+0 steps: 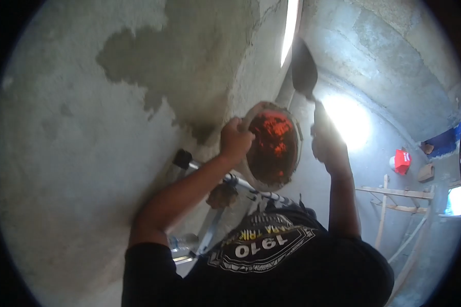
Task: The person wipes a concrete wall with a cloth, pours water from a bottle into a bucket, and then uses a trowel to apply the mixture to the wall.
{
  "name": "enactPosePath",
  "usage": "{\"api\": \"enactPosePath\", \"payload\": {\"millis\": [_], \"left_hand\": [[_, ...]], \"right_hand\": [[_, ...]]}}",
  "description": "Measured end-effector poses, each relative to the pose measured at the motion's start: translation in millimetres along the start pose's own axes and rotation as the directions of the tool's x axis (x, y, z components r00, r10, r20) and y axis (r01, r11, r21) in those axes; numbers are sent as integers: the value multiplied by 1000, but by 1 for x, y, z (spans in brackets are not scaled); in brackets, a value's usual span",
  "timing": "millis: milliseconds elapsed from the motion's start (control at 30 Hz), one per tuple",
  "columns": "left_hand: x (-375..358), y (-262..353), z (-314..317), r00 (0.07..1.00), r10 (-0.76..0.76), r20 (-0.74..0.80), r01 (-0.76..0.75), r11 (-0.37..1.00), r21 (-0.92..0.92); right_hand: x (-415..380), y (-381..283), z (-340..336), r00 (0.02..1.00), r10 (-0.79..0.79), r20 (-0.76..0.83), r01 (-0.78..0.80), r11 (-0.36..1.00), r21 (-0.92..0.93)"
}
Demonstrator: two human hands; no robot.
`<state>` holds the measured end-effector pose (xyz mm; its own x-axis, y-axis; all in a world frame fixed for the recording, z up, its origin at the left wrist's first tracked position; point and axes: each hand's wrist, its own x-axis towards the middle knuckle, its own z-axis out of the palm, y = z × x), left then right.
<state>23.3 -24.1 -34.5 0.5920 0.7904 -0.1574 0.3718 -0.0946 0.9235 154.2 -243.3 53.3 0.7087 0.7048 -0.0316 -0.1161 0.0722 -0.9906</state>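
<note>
My left hand [236,140] is closed on the rim of a round bowl [298,134], its edge crusted with dried mortar. The bowl tilts so that its inside shows, red in patches and dark elsewhere. Raised on the right, my right hand [327,143] grips the handle of a trowel [305,69], whose dark blade points upward, above and to the right of the bowl. The blade is slightly blurred, and I cannot make out whether mortar lies on it. Left of the bowl is a grey plastered wall [61,128] with a darker, damp-looking patch [189,66].
Beneath my left arm is a metal ladder [246,185]. A wooden frame [394,193] stands lower right, near a red-and-white object [401,162] by the far wall. A narrow bright opening [290,30] lies behind the trowel. A bright glare [347,120] sits beside my right hand.
</note>
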Motion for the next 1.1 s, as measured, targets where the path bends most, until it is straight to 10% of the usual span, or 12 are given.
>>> {"api": "enactPosePath", "payload": {"millis": [267,467,800,1100], "left_hand": [[2,8,-1,986,169,6,-169,983,71],[-8,22,-5,952,292,95,-292,956,-24],[-20,26,-17,864,478,158,-468,878,-96],[-16,17,-13,747,661,63,-660,750,-39]], "right_hand": [[-85,25,-47,930,346,-125,-358,772,-524],[-56,61,-24,976,-99,193,215,343,-914],[-17,107,-7,953,-211,218,247,122,-961],[-23,104,24,969,167,181,157,149,-976]]}}
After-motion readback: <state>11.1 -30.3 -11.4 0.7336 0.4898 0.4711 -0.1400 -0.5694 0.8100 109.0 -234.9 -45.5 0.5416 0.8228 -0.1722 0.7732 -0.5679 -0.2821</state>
